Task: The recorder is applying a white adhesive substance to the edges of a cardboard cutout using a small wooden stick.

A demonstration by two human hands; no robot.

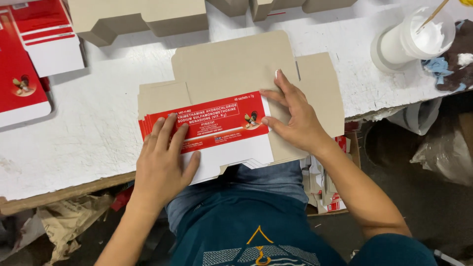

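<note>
Item: flat carton blank, frame centre, its red-and-white panel folded over. I see left hand spread flat pressing it; right hand open, fingertips pinning the fold. Step, I judge: creasing. Next calls for firm, even pressure. Glue cup upper right.

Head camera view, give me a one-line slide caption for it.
Left hand and right hand press a folded flat carton blank onto a white worktable.

White worn table: flat cardboard box blanks, red-white blanks at left edge, white glue pot, rag.
</note>
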